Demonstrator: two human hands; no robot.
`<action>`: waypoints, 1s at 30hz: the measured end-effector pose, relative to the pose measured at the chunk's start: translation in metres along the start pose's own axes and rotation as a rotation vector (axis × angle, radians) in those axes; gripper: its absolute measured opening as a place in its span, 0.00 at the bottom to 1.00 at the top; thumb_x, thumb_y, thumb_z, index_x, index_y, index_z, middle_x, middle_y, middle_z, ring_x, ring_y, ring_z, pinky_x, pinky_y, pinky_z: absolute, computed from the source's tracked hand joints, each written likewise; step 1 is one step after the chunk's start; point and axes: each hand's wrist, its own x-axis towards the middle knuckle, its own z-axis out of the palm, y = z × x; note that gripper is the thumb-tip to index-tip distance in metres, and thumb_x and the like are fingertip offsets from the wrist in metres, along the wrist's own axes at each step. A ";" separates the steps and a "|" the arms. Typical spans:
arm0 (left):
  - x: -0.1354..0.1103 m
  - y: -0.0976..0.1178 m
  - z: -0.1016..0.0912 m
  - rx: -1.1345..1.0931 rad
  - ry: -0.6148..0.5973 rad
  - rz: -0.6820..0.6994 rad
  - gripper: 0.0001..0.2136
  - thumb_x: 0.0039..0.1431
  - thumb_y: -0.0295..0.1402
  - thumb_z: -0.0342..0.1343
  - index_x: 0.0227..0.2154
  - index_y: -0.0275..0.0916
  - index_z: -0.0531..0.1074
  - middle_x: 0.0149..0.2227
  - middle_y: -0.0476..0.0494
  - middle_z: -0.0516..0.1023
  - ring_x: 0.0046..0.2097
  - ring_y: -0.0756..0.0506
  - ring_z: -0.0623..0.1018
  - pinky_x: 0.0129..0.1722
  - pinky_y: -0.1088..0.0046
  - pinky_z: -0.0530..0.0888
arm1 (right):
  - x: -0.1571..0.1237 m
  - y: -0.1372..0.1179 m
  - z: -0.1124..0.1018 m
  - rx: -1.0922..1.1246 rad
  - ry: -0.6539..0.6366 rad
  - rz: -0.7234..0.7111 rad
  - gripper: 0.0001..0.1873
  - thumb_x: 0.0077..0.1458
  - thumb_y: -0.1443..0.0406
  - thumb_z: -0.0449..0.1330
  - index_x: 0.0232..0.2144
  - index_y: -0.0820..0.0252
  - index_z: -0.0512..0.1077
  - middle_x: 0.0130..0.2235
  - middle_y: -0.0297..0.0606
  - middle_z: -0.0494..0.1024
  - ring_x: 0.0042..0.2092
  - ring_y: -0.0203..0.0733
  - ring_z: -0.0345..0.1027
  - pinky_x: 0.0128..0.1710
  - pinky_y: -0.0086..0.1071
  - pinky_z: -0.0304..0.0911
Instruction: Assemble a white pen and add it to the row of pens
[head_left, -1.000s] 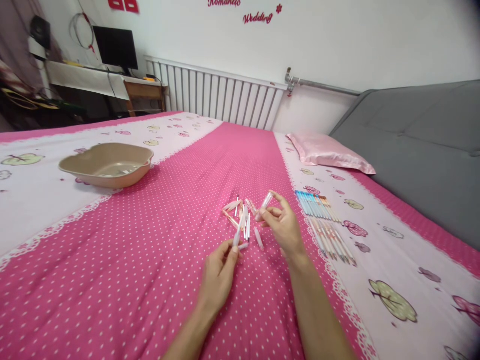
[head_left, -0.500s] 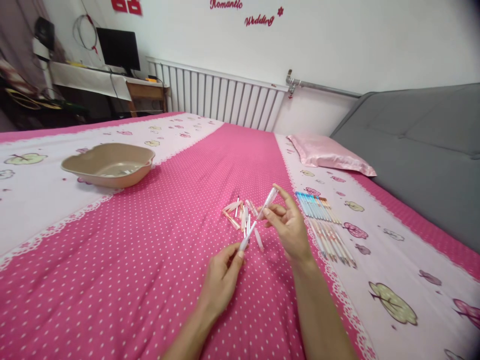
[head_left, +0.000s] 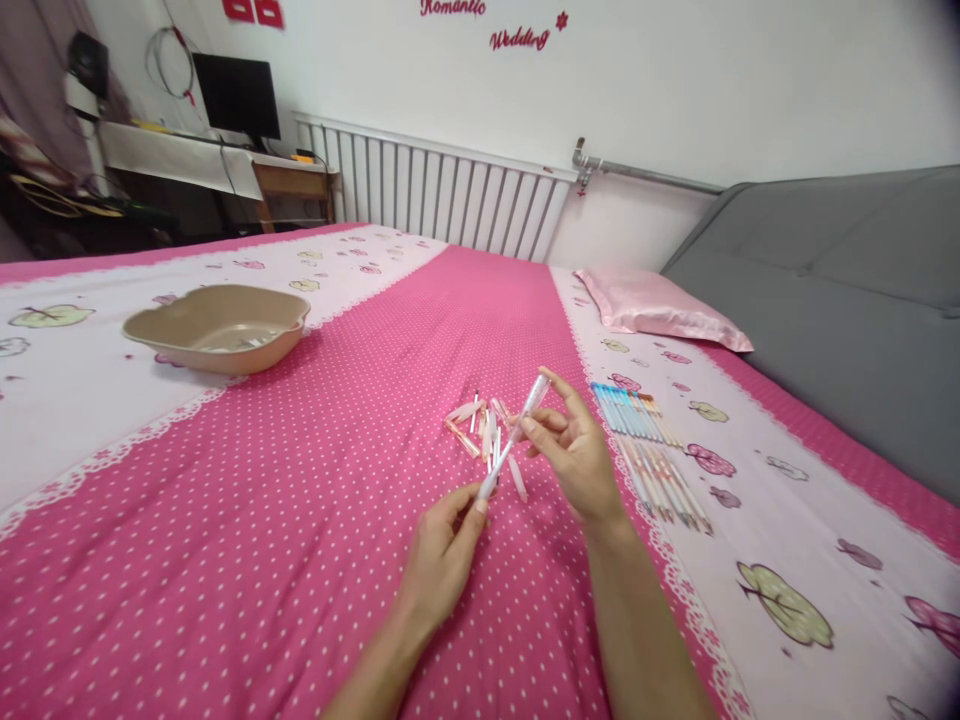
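Observation:
My left hand (head_left: 439, 550) pinches the pale grip end of a pen (head_left: 490, 483), whose thin white refill points up and to the right. Between the fingers and thumb of my right hand (head_left: 574, 455) is a clear pen barrel (head_left: 535, 394), tilted along the same line. The refill's upper end meets the barrel's lower opening; how far it reaches inside is hard to make out. Just beyond my hands lies a small heap of loose pen parts (head_left: 466, 411), with clear barrels, pinkish grips and white refills. One pinkish grip (head_left: 518, 480) rests apart, near my right hand.
To the right, a row of pens with blue and brown ends (head_left: 628, 415) lies above a row of pale pens (head_left: 667, 485). A beige basin (head_left: 217, 355) with small things inside stands at left. A pink pillow (head_left: 660, 305) lies by the grey headboard (head_left: 825, 270).
My right hand has shifted slightly left, bringing the clear barrel down over the refill's tip, so the two parts now line up. My left hand has hardly moved.

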 end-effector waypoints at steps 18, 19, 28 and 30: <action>0.000 0.000 -0.001 -0.047 -0.010 -0.005 0.18 0.60 0.42 0.48 0.42 0.35 0.73 0.26 0.49 0.66 0.28 0.50 0.63 0.29 0.75 0.60 | -0.002 -0.001 0.011 0.012 -0.088 0.051 0.34 0.52 0.64 0.60 0.59 0.52 0.54 0.32 0.32 0.75 0.33 0.35 0.71 0.34 0.31 0.67; 0.000 0.000 -0.001 -0.051 -0.012 -0.007 0.18 0.60 0.42 0.48 0.42 0.35 0.73 0.26 0.49 0.66 0.28 0.50 0.63 0.29 0.75 0.60 | -0.003 0.000 0.012 0.008 -0.097 0.048 0.34 0.52 0.64 0.60 0.59 0.52 0.54 0.32 0.32 0.75 0.33 0.35 0.71 0.33 0.31 0.67; 0.000 0.002 -0.002 -0.083 -0.004 -0.006 0.18 0.59 0.43 0.48 0.43 0.34 0.73 0.26 0.48 0.67 0.29 0.50 0.65 0.29 0.75 0.61 | -0.004 0.006 0.014 -0.021 -0.160 0.066 0.35 0.53 0.63 0.60 0.60 0.49 0.52 0.33 0.32 0.73 0.34 0.35 0.71 0.33 0.30 0.66; 0.000 0.001 -0.003 -0.083 -0.001 -0.008 0.18 0.59 0.43 0.48 0.44 0.34 0.72 0.26 0.48 0.68 0.29 0.50 0.65 0.29 0.75 0.61 | -0.004 0.007 0.015 -0.021 -0.168 0.063 0.35 0.53 0.63 0.60 0.60 0.49 0.52 0.33 0.32 0.73 0.34 0.36 0.71 0.33 0.31 0.66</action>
